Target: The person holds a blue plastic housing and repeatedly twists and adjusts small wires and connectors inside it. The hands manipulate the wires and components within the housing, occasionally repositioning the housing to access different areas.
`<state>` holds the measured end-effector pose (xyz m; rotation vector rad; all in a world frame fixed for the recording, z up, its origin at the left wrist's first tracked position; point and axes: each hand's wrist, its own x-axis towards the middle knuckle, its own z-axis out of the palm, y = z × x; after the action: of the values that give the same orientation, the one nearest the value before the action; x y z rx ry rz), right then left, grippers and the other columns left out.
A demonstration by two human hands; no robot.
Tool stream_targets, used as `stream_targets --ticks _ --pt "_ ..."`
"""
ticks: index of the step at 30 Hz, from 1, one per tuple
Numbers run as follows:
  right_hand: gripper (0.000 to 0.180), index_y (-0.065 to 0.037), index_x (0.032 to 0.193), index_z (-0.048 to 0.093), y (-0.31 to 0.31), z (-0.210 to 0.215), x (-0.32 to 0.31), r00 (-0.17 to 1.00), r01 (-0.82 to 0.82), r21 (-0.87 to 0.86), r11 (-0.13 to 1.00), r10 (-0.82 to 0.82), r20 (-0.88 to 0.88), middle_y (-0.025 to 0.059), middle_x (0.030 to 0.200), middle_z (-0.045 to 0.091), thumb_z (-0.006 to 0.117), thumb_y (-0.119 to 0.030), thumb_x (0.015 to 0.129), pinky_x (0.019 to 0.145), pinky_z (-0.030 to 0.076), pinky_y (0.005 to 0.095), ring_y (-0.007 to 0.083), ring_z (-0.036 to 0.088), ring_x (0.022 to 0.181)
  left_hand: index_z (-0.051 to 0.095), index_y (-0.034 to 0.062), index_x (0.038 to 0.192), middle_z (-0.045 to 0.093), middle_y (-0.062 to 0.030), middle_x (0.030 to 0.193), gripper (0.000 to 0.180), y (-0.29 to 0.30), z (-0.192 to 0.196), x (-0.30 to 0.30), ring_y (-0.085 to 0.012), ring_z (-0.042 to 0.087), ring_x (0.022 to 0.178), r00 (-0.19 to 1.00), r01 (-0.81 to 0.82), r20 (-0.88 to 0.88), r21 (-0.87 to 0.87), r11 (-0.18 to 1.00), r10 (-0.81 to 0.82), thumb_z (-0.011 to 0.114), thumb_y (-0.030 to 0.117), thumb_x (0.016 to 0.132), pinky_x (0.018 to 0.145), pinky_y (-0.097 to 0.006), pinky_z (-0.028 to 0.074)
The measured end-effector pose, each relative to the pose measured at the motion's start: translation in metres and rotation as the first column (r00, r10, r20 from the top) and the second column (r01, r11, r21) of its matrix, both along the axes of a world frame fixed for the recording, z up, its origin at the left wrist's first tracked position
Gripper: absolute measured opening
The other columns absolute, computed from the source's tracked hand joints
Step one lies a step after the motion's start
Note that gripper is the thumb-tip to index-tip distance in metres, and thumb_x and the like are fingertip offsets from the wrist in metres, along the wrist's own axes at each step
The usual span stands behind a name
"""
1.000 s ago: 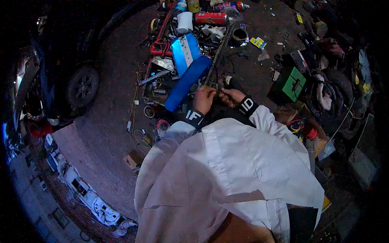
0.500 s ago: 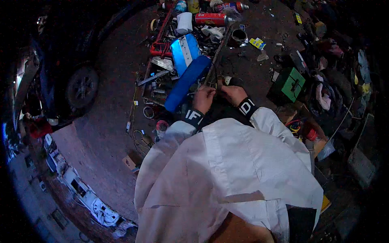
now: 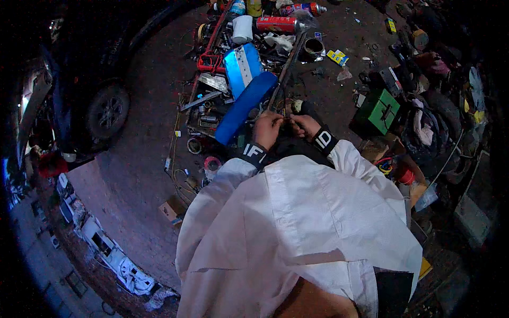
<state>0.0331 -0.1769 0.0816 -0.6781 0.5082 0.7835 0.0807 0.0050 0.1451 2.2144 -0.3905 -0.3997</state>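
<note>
Close together in front of my body, my left hand and my right hand both have their fingers curled in a pinch. Whatever lies between the fingertips is too small and dark to make out. Just left of my left hand, a long blue padded roll slants across a cluttered tool tray. Beyond it lies a shiny blue packet with a silver band. A pale round-ended object is right above my right hand. The tray's long metal edge runs away from my hands.
A green box stands to the right, near a carton with red and yellow wire. Farther off are a red spray can, a white cup and an open tin. At left, a vehicle's wheel rests on the ground.
My right hand has turned slightly, and its fingers now show more plainly in a pinch beside the left. My left hand stays nearly in place. The surroundings are unmoved.
</note>
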Motion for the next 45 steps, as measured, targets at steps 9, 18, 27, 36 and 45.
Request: stream_targets --ticks 9,18,27,36,45 --pt "0.046 0.001 0.089 0.058 0.006 0.003 -0.002 0.889 0.011 -0.751 0.660 0.338 0.310 0.0191 0.072 0.062 0.052 -0.045 0.093 0.056 0.045 0.0395 0.0312 0.060 0.064 0.069 0.0018 0.089 0.060 -0.0149 0.086 0.011 0.000 0.003 0.001 -0.0316 0.061 0.081 1.000 0.015 -0.001 0.035 0.999 -0.015 0.066 0.007 0.080 0.069 -0.038 0.049" --pt "0.025 -0.008 0.107 0.051 0.001 0.031 0.001 0.426 0.495 -0.847 0.193 0.796 0.430 0.0177 0.079 0.064 0.056 -0.016 0.084 0.060 0.049 0.0464 0.0366 0.063 0.073 0.068 0.0020 0.088 0.061 -0.0159 0.089 0.010 -0.002 0.000 0.001 -0.0340 0.060 0.081 1.000 -0.018 -0.018 0.014 1.000 0.018 0.066 0.008 0.079 0.070 -0.039 0.049" --pt "0.018 -0.007 0.094 0.056 0.012 0.010 -0.004 0.704 0.275 -0.847 0.455 0.505 0.500 0.0164 0.071 0.061 0.056 -0.025 0.091 0.052 0.046 0.0415 0.0321 0.060 0.058 0.069 0.0031 0.087 0.061 -0.0150 0.084 0.010 -0.001 -0.007 0.000 -0.0332 0.059 0.082 0.999 -0.003 0.053 -0.024 1.000 0.005 0.067 0.008 0.078 0.071 -0.039 0.048" --pt "0.032 -0.008 0.087 0.054 -0.003 -0.001 0.005 0.984 0.006 0.314 0.949 0.051 -0.172 -0.0020 0.061 0.046 0.045 -0.036 0.099 0.037 0.030 0.0197 0.0078 0.034 0.044 0.069 0.0026 0.087 0.061 -0.0156 0.087 0.009 -0.001 0.005 0.001 -0.0331 0.060 0.082 1.000 -0.004 -0.014 -0.032 0.999 0.003 0.067 0.008 0.079 0.071 -0.038 0.048" --pt "0.025 -0.004 0.103 0.054 0.009 0.049 0.003 0.583 0.419 -0.878 0.232 0.672 0.457 0.0202 0.083 0.064 0.058 -0.023 0.088 0.065 0.051 0.0448 0.0391 0.063 0.078 0.070 0.0042 0.089 0.061 -0.0171 0.088 0.012 0.002 -0.003 0.002 -0.0358 0.059 0.085 0.998 0.017 0.057 0.022 1.000 -0.018 0.067 0.012 0.080 0.075 -0.042 0.048"
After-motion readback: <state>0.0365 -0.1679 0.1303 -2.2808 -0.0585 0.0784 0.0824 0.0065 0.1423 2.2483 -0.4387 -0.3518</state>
